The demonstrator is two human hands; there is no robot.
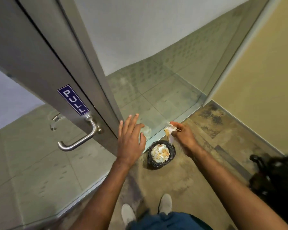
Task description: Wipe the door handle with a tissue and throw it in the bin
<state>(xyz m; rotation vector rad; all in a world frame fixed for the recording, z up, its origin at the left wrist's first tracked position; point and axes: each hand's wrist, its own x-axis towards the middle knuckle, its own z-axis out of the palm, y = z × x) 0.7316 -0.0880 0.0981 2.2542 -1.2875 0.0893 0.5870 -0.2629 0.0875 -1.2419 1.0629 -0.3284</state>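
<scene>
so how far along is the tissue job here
Whether the door handle was wiped can't be told from this picture; no hand is on it. The right hand pinches the crumpled tissue above the tissue-filled bin; the left hand is open and empty. Left: dropping it in.

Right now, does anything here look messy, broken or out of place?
Mostly the bin on the floor by the glass panel: it is heaped to its rim with crumpled tissues, leaving little room for the tissue pinched in the right hand. The floor looks stained. The door handle seems intact.
</scene>
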